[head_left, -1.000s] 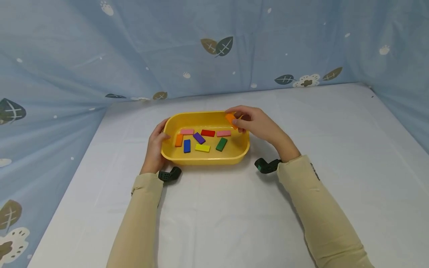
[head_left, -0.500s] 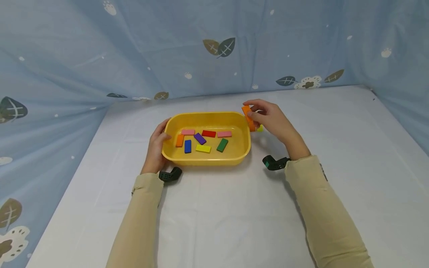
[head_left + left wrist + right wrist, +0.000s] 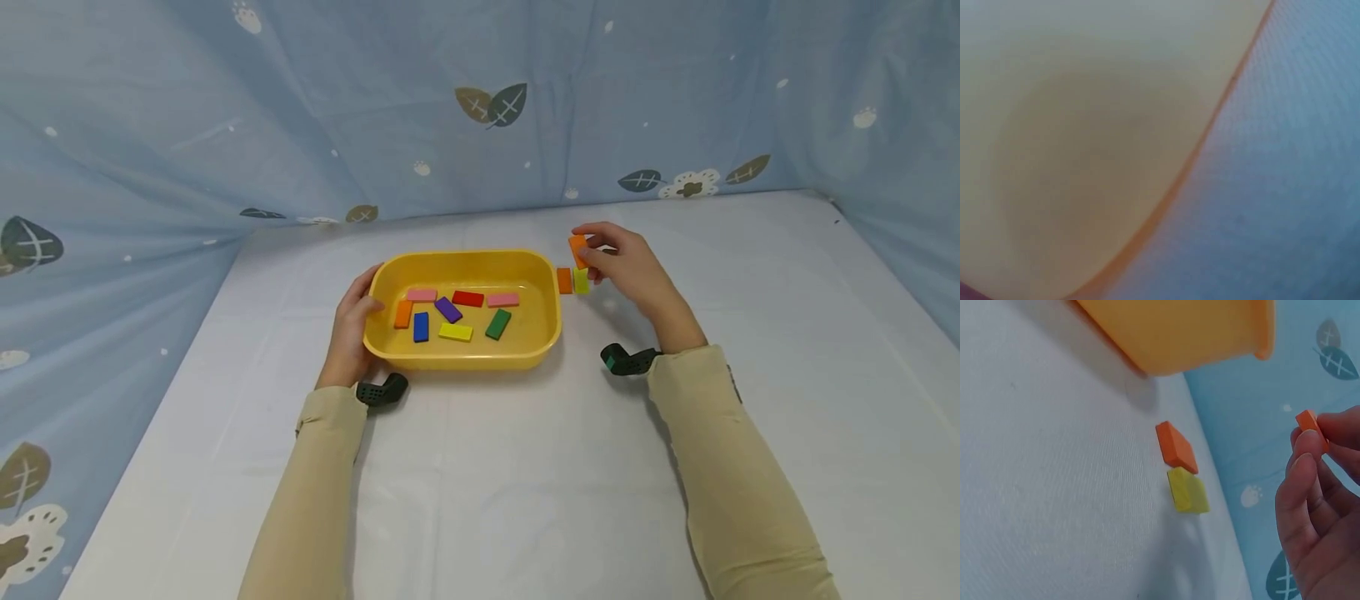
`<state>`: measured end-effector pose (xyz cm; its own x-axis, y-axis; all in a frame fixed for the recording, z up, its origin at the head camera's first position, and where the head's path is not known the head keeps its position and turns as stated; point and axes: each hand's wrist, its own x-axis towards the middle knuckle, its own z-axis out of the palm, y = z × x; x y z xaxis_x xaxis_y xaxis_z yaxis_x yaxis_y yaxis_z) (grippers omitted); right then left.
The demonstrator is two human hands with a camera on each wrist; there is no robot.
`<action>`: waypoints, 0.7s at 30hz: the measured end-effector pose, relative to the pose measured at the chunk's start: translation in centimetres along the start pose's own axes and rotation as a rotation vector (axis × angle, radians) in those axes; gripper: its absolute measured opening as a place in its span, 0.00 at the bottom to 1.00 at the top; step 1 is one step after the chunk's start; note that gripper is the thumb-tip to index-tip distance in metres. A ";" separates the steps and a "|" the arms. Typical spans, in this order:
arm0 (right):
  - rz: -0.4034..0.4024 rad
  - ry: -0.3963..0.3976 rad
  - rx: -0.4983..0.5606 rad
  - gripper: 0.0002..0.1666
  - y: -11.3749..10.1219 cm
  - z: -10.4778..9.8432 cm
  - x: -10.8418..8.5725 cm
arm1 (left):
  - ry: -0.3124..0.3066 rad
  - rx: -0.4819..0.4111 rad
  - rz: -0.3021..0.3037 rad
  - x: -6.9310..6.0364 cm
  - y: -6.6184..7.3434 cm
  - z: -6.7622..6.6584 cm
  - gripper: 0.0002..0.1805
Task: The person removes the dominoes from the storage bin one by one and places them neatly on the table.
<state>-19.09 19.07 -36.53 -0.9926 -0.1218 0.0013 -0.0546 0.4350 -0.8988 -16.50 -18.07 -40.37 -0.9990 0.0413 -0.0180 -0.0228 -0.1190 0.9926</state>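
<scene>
A yellow plastic tub [image 3: 462, 362] stands on the white table, and my left hand [image 3: 351, 329] grips its left end, thumb over the rim. Past the tub's right end, my right hand [image 3: 626, 262] pinches an orange block [image 3: 577, 250] between thumb and fingers, held above the table. Below it on the table lie another orange block [image 3: 564, 281] and a yellow-green block [image 3: 581, 281], side by side. In the right wrist view the held orange block [image 3: 1312, 430] is tilted in my fingertips. The left wrist view is blurred, showing mostly the tub's wall [image 3: 1097, 156].
Several coloured blocks lie flat inside the tub, among them a red block [image 3: 468, 298], a green block [image 3: 498, 324], a blue block [image 3: 421, 327] and a purple block [image 3: 448, 310]. A blue patterned curtain [image 3: 360, 108] hangs behind the table.
My right hand has carried the orange block from over the tub's right end rightward, out past the rim. The two blocks on the table have come into view. My left hand keeps its grip.
</scene>
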 end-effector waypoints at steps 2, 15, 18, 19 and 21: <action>0.014 -0.004 -0.005 0.24 0.2 -0.1 0.0 | 0.002 0.000 -0.003 0.0 -0.1 0.0 0.29; 0.108 -0.031 -0.024 0.25 1.2 -0.7 0.3 | -0.004 0.000 0.008 -0.1 0.0 0.0 0.29; 0.125 -0.045 -0.034 0.27 1.7 -0.7 0.4 | -0.006 -0.012 0.015 -0.1 0.2 0.1 0.29; 0.131 -0.048 -0.039 0.27 1.9 -0.7 0.5 | -0.006 -0.012 0.016 0.0 0.2 0.1 0.29; 0.144 -0.048 -0.050 0.28 2.2 -0.8 0.5 | -0.009 -0.008 0.012 0.0 0.2 0.1 0.29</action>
<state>-19.81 20.64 -38.17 -0.9842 -0.0975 -0.1478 0.0809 0.4947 -0.8653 -16.45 -18.01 -40.20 -0.9988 0.0492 -0.0049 -0.0111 -0.1271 0.9918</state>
